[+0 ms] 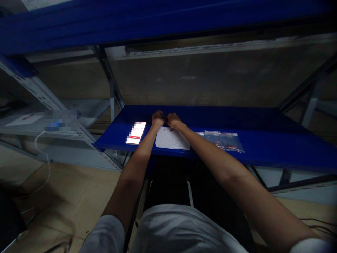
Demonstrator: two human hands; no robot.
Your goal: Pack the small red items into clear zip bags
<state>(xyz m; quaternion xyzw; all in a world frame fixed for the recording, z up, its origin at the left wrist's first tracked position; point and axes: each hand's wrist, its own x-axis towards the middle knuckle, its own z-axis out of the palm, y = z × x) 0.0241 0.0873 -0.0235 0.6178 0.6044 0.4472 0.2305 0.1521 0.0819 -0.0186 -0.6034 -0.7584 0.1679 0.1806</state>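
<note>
Both my arms reach forward over a blue shelf (258,137). My left hand (158,117) and my right hand (173,120) are close together, fingers curled around a small dark object (165,118) between them. Its kind is too dark and small to make out. Just below the hands lies a white cloth or paper sheet (171,139) with small reddish bits near its upper edge. To the left of my left hand rests a phone (137,133) with a lit screen. Right of my right forearm are clear plastic bags (223,140) with small reddish pieces inside.
A second blue shelf (168,21) spans overhead. Metal posts (52,95) stand at the left. On a grey shelf there lie a paper (25,119) and a blue item (55,124) with a white cable (48,161) hanging to the floor. Dark cables (321,226) show at lower right.
</note>
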